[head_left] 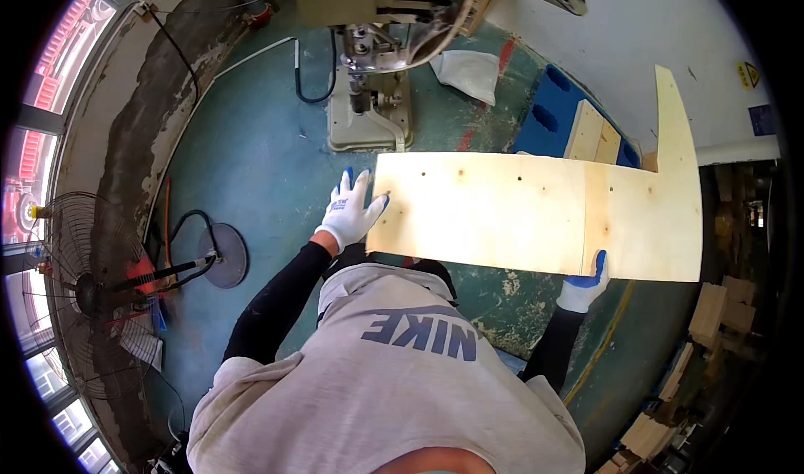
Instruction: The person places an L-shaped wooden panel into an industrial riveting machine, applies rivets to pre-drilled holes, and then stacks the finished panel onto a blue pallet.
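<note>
A large, pale L-shaped wooden board [486,214] lies across in front of me, with a narrow arm rising at its far right. It has a few small dark holes and knots. My right hand [584,290], in a white glove with blue fingertips, grips the near edge; its thumb lies on top and the other fingers are hidden beneath. At the board's left end is my left hand [346,213], gloved alike. Its fingers are spread, and one digit touches the board's edge.
Beyond the board stands a floor machine [368,105] with a metal base. Behind the board's right part, wood pieces [593,135] rest on a blue slotted pallet [544,114]. A wire-caged fan [88,294] stands left, with wood stacks [708,315] at right and a white bag [469,74] behind.
</note>
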Motion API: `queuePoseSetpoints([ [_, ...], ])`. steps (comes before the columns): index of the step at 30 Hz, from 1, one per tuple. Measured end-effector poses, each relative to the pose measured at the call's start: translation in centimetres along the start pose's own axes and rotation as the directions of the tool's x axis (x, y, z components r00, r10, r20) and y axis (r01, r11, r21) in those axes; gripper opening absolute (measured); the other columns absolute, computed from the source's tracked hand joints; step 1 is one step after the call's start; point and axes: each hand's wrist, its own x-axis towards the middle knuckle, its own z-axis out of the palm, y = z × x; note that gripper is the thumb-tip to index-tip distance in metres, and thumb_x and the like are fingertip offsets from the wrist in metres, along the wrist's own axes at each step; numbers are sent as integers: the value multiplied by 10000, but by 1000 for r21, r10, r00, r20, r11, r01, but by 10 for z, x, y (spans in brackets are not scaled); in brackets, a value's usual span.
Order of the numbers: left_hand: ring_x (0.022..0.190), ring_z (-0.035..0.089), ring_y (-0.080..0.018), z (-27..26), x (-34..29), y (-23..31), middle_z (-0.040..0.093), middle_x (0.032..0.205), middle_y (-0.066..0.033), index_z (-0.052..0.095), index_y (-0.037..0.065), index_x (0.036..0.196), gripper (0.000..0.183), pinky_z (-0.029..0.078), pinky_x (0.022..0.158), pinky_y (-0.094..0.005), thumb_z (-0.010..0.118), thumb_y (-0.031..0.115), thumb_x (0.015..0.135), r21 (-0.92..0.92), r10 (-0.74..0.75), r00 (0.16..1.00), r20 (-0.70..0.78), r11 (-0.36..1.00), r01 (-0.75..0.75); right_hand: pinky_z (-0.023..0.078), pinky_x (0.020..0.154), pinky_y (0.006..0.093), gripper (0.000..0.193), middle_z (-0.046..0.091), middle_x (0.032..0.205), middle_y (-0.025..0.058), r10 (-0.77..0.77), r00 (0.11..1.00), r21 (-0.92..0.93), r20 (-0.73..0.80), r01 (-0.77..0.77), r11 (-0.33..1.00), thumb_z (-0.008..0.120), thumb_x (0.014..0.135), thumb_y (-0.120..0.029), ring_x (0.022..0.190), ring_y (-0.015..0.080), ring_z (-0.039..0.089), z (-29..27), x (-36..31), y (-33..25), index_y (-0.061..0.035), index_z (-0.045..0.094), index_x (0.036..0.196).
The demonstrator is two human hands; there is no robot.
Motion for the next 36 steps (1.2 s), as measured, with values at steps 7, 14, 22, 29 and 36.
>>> queuePoseSetpoints([
  [7,1296,519,-219,-57,-25,-72,503,1450,-215,265,43,1570,614,395,1082,-309,538,138,1028,-707,-48,975,-215,697,-122,477,1064,466,514,544,1428,183,183,982,163,52,-189,968,442,1065,-315,1283,319,558,53,-42,74,8,435,1465],
  [14,824,586,-144,-144,12,-50,669,1015,-112,374,68,1531,543,509,814,-289,543,96,1016,-596,-74,952,-297,793,-124,466,1068,414,507,579,1395,140,141,990,49,-21,-140,989,456,1077,-372,1259,252,569,138,-55,114,-4,481,1424],
  [22,903,629,-148,-147,37,-57,689,1109,-154,381,51,1525,547,513,863,-298,554,111,1010,-565,-21,928,-372,798,-209,502,1014,328,436,631,1308,119,52,999,-213,3,-50,976,409,1105,-297,1158,183,616,154,-43,122,46,540,1341],
  [29,784,617,-148,-151,40,-60,688,1021,-138,379,58,1530,555,524,777,-306,548,113,1004,-509,26,916,-400,825,-246,506,1017,332,401,631,1293,119,-138,979,-496,151,196,846,409,1107,-260,1142,185,622,161,-38,112,42,530,1342],
  [36,655,589,-173,-173,87,-52,655,806,-110,390,117,1540,558,513,692,-322,547,184,1009,-514,-24,974,-223,852,-97,479,1073,397,457,563,1400,136,101,992,-76,78,-95,993,427,1097,-307,1260,228,563,156,-4,129,25,468,1408],
])
